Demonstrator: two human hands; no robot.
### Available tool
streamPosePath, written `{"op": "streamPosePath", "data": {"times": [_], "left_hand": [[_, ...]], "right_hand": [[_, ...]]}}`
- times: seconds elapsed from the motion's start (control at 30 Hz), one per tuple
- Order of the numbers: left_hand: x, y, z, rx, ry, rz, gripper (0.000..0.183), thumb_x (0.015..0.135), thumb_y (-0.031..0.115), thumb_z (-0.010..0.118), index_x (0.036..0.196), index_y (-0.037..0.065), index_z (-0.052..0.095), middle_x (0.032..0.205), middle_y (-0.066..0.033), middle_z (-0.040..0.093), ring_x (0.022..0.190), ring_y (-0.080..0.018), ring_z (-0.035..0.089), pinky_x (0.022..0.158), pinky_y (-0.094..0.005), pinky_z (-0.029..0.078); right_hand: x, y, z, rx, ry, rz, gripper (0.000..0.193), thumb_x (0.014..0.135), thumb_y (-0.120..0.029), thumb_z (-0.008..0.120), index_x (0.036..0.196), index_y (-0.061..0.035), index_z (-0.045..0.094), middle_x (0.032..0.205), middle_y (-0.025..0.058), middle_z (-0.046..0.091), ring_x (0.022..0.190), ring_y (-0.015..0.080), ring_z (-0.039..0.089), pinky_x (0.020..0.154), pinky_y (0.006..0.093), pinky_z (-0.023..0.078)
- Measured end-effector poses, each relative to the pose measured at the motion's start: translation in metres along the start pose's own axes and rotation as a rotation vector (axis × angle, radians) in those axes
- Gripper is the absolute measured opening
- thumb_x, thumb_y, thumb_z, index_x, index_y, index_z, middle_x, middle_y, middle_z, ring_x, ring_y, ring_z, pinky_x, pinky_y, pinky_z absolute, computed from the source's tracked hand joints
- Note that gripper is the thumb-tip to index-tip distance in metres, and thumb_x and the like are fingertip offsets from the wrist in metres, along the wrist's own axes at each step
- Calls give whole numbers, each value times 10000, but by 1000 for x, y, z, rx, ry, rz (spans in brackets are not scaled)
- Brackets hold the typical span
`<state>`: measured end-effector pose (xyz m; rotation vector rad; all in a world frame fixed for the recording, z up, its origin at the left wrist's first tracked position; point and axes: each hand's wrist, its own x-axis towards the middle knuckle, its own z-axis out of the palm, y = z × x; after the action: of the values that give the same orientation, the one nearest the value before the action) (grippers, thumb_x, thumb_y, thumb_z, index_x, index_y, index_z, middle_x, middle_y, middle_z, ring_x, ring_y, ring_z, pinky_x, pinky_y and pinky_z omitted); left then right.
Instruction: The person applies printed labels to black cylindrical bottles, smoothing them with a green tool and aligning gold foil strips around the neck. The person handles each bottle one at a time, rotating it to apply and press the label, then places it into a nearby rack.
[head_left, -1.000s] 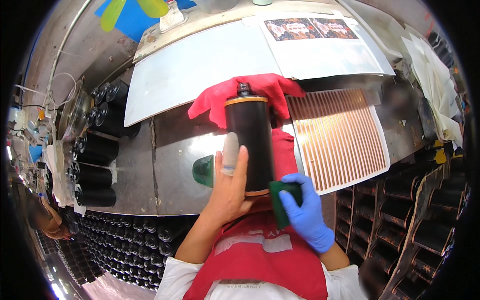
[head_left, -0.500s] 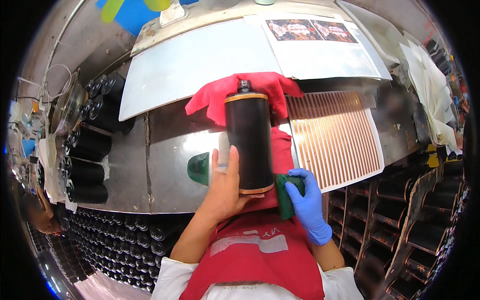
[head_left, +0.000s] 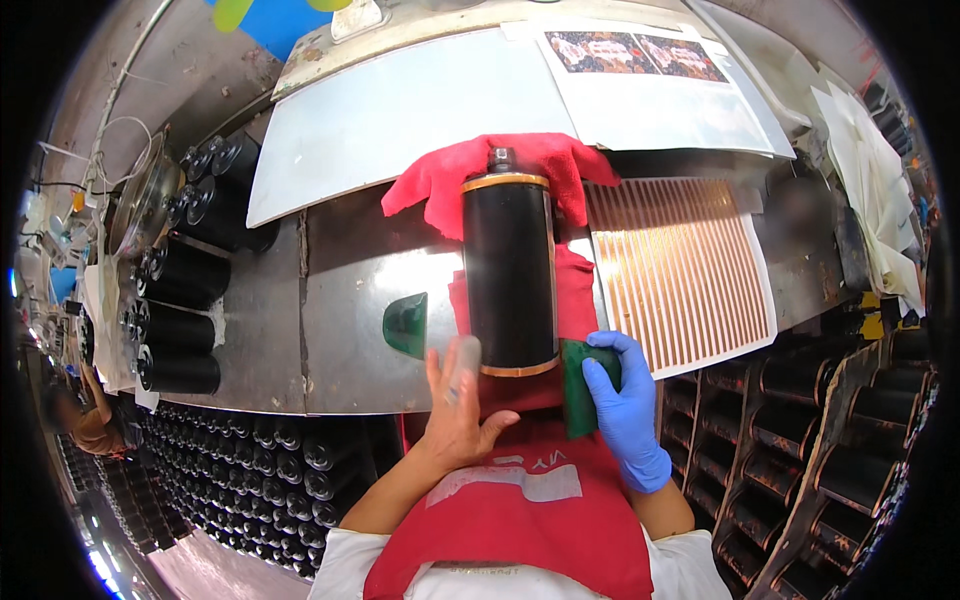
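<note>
A black cylinder (head_left: 510, 270) with copper-coloured bands at both ends and a dark spindle at its far end lies lengthwise before me, on red cloth (head_left: 435, 190). Just left of its near end is my left hand (head_left: 465, 425), bare and slightly blurred, fingers apart and nothing held; a pale covering shows on one or two fingers. My right hand (head_left: 630, 400), in a blue glove, grips a green flat scraper (head_left: 578, 395) at the cylinder's near right side. A second green piece (head_left: 405, 325), translucent and rounded on one side, lies on the metal table left of the cylinder.
Copper strips on a white sheet (head_left: 685, 270) lie right of the cylinder. Behind stand a pale board (head_left: 400, 120) and a printed sheet (head_left: 660, 110). More black cylinders (head_left: 180, 325) line the left edge; racks of them (head_left: 850, 430) fill the space below. Another person (head_left: 95, 425) is far left.
My left hand has let go of the cylinder's near left side and drawn back toward me, fingers spreading. The right hand still holds the scraper. The whole view has shifted slightly.
</note>
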<state>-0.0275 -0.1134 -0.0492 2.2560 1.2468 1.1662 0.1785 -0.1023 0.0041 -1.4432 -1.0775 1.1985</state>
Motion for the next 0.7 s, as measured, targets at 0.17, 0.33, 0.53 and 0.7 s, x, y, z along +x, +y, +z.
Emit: {"op": "streamPosePath", "data": {"times": [0.17, 0.33, 0.53, 0.7], "left_hand": [[33, 13, -16, 383, -112, 283, 388, 835, 233, 626, 1217, 240, 560, 1155, -45, 601, 1230, -225, 468, 998, -633, 170], [75, 39, -15, 593, -218, 495, 275, 869, 134, 475, 1118, 119, 593, 954, 8, 630, 1240, -159, 479, 1022, -510, 236], [80, 53, -6, 685, -329, 601, 227, 806, 137, 495, 976, 29, 601, 710, -27, 551, 1254, -220, 453, 1075, -432, 138], [71, 54, -37, 219, 56, 543, 273, 784, 141, 618, 1055, 112, 638, 883, -5, 636, 1134, -158, 564, 957, -448, 293]], "right_hand": [[3, 3, -3, 15, -10, -5, 250, 866, -45, 588, 1106, -12, 526, 1001, 60, 573, 932, 107, 540, 828, 244, 441], [9, 2, -22, 76, 12, 54, 254, 859, -27, 580, 1107, -17, 527, 1020, 60, 569, 939, 118, 540, 844, 245, 435], [26, -13, -81, 409, -10, 152, 226, 811, -66, 611, 1019, -46, 525, 939, 42, 567, 845, 113, 547, 779, 223, 436], [101, -66, -55, 270, -34, 22, 158, 876, -172, 565, 772, -54, 551, 642, 6, 504, 545, 53, 439, 485, 211, 347]]}}
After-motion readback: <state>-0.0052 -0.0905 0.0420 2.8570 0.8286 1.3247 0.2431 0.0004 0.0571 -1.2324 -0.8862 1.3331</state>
